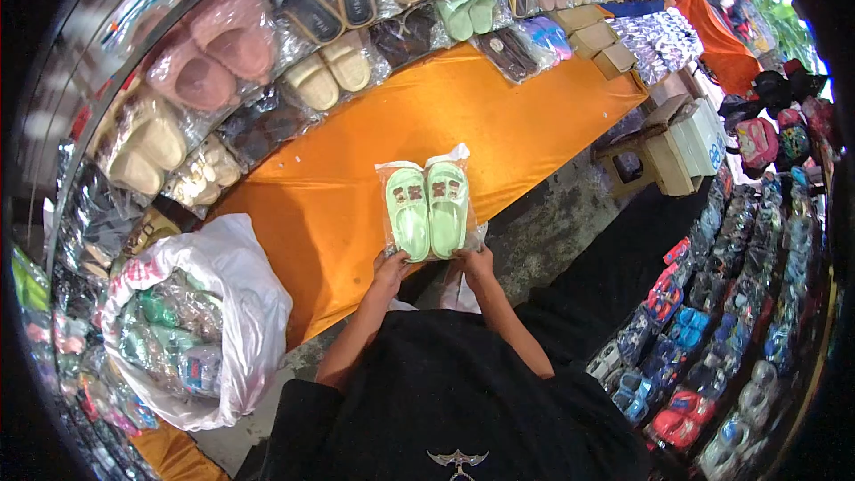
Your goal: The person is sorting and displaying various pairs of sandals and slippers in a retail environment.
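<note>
In front of me, a pair of light green slide sandals [427, 214] lies side by side inside a clear plastic bag. Brown bear-like figures decorate their straps, and the toes point away from me. My left hand [391, 268] grips the bag at the heel of the left slide. At the heel of the other one, my right hand [474, 262] pinches the bag's near right corner. Beneath and beyond the pair stretches an orange cloth [347, 140] over a table. Where exactly the bag meets the cloth, I cannot tell.
A white sack [257, 307] of plastic-wrapped goods stands at left. Bagged slippers [327, 73] line the far side of the cloth. Open cardboard boxes [668, 147] sit at right. Rows of wrapped shoes [688, 327] fill the right side, and concrete floor [554, 234] shows past the cloth's edge.
</note>
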`<act>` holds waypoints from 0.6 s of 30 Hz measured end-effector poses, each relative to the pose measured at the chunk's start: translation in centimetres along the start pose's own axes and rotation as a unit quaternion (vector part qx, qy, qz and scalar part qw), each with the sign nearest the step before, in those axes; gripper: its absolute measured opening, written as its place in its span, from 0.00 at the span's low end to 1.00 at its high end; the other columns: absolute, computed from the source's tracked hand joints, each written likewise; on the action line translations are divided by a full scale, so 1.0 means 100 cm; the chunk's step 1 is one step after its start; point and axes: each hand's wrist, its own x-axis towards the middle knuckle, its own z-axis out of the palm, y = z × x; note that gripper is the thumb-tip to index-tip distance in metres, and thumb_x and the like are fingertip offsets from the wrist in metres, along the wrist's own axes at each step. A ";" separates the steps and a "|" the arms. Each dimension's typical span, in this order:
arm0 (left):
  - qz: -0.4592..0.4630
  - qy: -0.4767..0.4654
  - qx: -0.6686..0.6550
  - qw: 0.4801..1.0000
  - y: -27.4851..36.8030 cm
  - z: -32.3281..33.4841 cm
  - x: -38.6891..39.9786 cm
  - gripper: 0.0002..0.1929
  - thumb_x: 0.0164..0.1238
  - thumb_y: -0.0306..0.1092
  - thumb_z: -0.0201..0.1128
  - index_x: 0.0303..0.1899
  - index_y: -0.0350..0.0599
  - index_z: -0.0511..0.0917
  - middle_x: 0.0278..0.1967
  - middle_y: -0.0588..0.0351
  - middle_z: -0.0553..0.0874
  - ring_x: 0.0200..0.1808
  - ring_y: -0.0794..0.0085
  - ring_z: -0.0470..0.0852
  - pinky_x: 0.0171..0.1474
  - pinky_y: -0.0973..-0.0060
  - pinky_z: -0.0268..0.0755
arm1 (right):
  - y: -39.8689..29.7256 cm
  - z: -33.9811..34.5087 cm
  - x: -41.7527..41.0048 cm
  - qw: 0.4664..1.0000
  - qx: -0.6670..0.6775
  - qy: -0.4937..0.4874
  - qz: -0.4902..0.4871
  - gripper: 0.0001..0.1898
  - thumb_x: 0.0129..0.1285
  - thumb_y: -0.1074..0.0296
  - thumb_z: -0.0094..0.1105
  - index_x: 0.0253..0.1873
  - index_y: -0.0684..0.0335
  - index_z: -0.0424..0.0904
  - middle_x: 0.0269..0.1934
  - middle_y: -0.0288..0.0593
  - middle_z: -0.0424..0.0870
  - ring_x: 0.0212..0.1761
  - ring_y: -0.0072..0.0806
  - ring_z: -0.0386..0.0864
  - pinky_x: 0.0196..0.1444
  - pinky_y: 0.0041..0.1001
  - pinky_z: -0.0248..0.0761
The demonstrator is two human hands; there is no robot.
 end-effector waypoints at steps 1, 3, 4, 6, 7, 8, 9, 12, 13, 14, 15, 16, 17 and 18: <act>-0.008 0.019 0.016 1.000 0.001 0.019 0.008 0.20 0.60 0.20 0.61 0.55 0.38 0.71 0.49 0.51 0.81 0.50 0.62 0.82 0.54 0.61 0.79 | -0.015 -0.006 0.015 0.999 -0.040 -0.009 -0.008 0.22 0.51 0.89 0.59 0.53 0.74 0.73 0.42 0.51 0.83 0.37 0.38 0.84 0.36 0.32 0.79; -0.010 0.043 0.036 0.998 0.001 0.050 0.028 0.20 0.60 0.19 0.59 0.55 0.34 0.70 0.51 0.47 0.80 0.52 0.58 0.82 0.57 0.57 0.78 | -0.043 -0.012 0.042 0.999 -0.022 -0.022 -0.017 0.20 0.51 0.89 0.59 0.51 0.74 0.74 0.41 0.51 0.83 0.37 0.38 0.84 0.35 0.32 0.79; -0.016 0.048 0.013 0.999 -0.001 0.063 0.038 0.20 0.60 0.19 0.60 0.55 0.34 0.69 0.51 0.47 0.80 0.53 0.57 0.82 0.57 0.57 0.78 | -0.059 -0.012 0.055 0.999 -0.025 -0.026 -0.015 0.19 0.51 0.89 0.59 0.51 0.75 0.74 0.40 0.51 0.83 0.36 0.38 0.84 0.35 0.32 0.79; -0.021 0.081 -0.014 0.996 -0.002 0.097 0.061 0.20 0.60 0.19 0.61 0.54 0.34 0.69 0.51 0.47 0.80 0.53 0.57 0.81 0.56 0.59 0.78 | -0.089 -0.019 0.086 0.999 -0.026 -0.029 -0.012 0.19 0.51 0.89 0.59 0.50 0.75 0.74 0.39 0.50 0.83 0.34 0.37 0.84 0.34 0.31 0.79; -0.022 0.080 -0.011 0.996 -0.002 0.121 0.072 0.20 0.60 0.19 0.61 0.54 0.34 0.69 0.51 0.47 0.80 0.53 0.57 0.81 0.56 0.59 0.78 | -0.104 -0.029 0.107 1.000 -0.010 -0.023 0.003 0.18 0.51 0.88 0.59 0.50 0.74 0.74 0.39 0.50 0.84 0.34 0.37 0.84 0.34 0.31 0.79; -0.020 0.066 -0.017 0.998 -0.001 0.145 0.082 0.20 0.60 0.19 0.61 0.54 0.34 0.69 0.51 0.48 0.79 0.52 0.57 0.81 0.56 0.59 0.78 | -0.119 -0.038 0.128 1.000 0.005 -0.018 0.017 0.18 0.51 0.88 0.59 0.49 0.74 0.74 0.38 0.49 0.84 0.33 0.37 0.84 0.34 0.31 0.79; -0.021 0.050 -0.022 0.998 -0.004 0.167 0.091 0.19 0.60 0.19 0.62 0.53 0.34 0.69 0.50 0.48 0.79 0.51 0.58 0.82 0.57 0.60 0.78 | -0.129 -0.052 0.150 1.000 0.007 -0.014 0.018 0.18 0.51 0.88 0.59 0.49 0.74 0.74 0.38 0.49 0.84 0.33 0.37 0.84 0.34 0.31 0.79; -0.015 0.080 -0.035 0.996 -0.016 0.202 0.122 0.21 0.58 0.19 0.64 0.53 0.39 0.68 0.47 0.50 0.80 0.49 0.60 0.82 0.55 0.61 0.79 | -0.166 -0.060 0.189 0.997 -0.053 -0.018 0.045 0.20 0.47 0.85 0.67 0.48 0.70 0.78 0.39 0.48 0.83 0.36 0.35 0.83 0.34 0.32 0.77; -0.013 0.090 -0.047 0.995 -0.020 0.210 0.132 0.24 0.57 0.19 0.65 0.54 0.42 0.66 0.46 0.51 0.80 0.48 0.61 0.83 0.52 0.62 0.81 | -0.177 -0.058 0.196 0.997 -0.061 -0.025 0.047 0.20 0.47 0.85 0.67 0.48 0.70 0.78 0.39 0.48 0.83 0.36 0.35 0.83 0.34 0.32 0.77; -0.009 0.096 -0.056 0.994 -0.022 0.216 0.142 0.24 0.57 0.19 0.65 0.54 0.42 0.66 0.46 0.51 0.80 0.48 0.61 0.83 0.52 0.62 0.81 | -0.186 -0.054 0.203 0.998 -0.032 -0.026 0.057 0.20 0.47 0.86 0.66 0.48 0.70 0.78 0.39 0.48 0.83 0.36 0.35 0.83 0.34 0.32 0.77; -0.012 0.103 -0.056 0.993 -0.021 0.221 0.151 0.25 0.57 0.19 0.65 0.54 0.42 0.65 0.46 0.52 0.80 0.48 0.61 0.83 0.52 0.62 0.81 | -0.193 -0.052 0.211 0.997 -0.003 -0.027 0.069 0.20 0.47 0.86 0.65 0.49 0.69 0.78 0.39 0.47 0.83 0.37 0.35 0.83 0.34 0.32 0.77; -0.015 0.111 -0.057 0.992 -0.020 0.225 0.160 0.26 0.56 0.19 0.66 0.55 0.42 0.64 0.46 0.53 0.80 0.48 0.61 0.83 0.51 0.62 0.81 | -0.200 -0.049 0.219 0.996 0.001 -0.015 0.083 0.20 0.49 0.88 0.62 0.49 0.69 0.77 0.38 0.47 0.83 0.36 0.34 0.82 0.32 0.32 0.76; -0.011 0.119 -0.065 0.991 -0.019 0.227 0.168 0.26 0.56 0.19 0.66 0.55 0.42 0.64 0.46 0.53 0.80 0.48 0.61 0.83 0.51 0.62 0.81 | -0.207 -0.045 0.227 0.996 -0.007 -0.023 0.087 0.20 0.49 0.88 0.62 0.49 0.69 0.77 0.38 0.47 0.83 0.36 0.34 0.82 0.32 0.32 0.76; -0.003 0.101 -0.077 0.992 -0.015 0.230 0.175 0.27 0.56 0.19 0.66 0.55 0.42 0.63 0.46 0.53 0.80 0.47 0.62 0.82 0.51 0.62 0.81 | -0.215 -0.043 0.237 0.995 -0.031 -0.054 0.080 0.18 0.51 0.87 0.61 0.48 0.68 0.76 0.38 0.46 0.82 0.35 0.34 0.82 0.36 0.33 0.79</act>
